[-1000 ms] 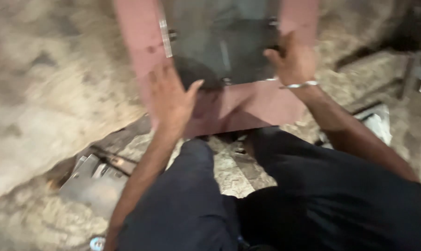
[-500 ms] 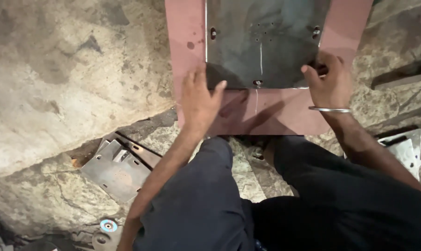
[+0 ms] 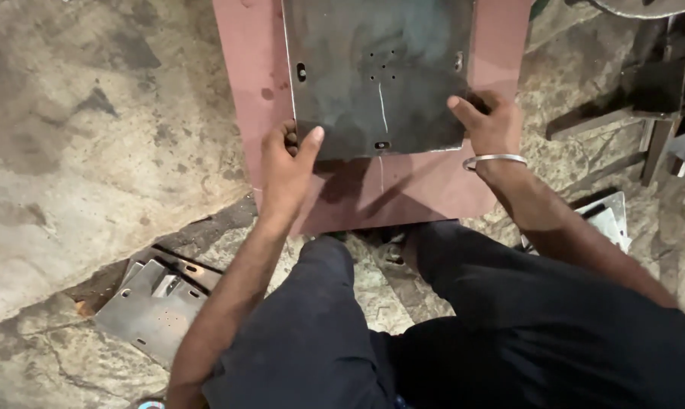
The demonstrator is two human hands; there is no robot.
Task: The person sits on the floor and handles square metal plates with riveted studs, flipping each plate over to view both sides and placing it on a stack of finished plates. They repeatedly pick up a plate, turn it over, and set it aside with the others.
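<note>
While the person crouches over the rough stone floor (image 3: pixel 93 151), both hands are on a dark grey metal plate (image 3: pixel 376 72) that lies flat on top of a larger reddish-pink board (image 3: pixel 403 189). The left hand (image 3: pixel 286 170) grips the plate's near left corner, thumb pressed on the top face, fingers curled at the edge, so it is closed on the plate. Over on the other side, the right hand (image 3: pixel 490 125) clasps the near right corner the same way, with a silver bangle (image 3: pixel 494 160) sitting on that wrist. The plate shows small drilled holes near its middle, slots along its sides, and a thin pale scratch line running down toward its near edge, and that line carries on across the board below it. The pink board reaches out past the plate on the left, right and near sides. Dark trousers (image 3: pixel 471 333) fill the bottom of the view, knees spread either side of the board's near edge. Down at lower left, a stack of lighter grey metal plates (image 3: pixel 153 310) rests on the floor, well apart from the hands. At right, more pale metal sheets (image 3: pixel 607 220) peek out beside the forearm, and dark metal bars (image 3: pixel 630 106) lie farther up.
</note>
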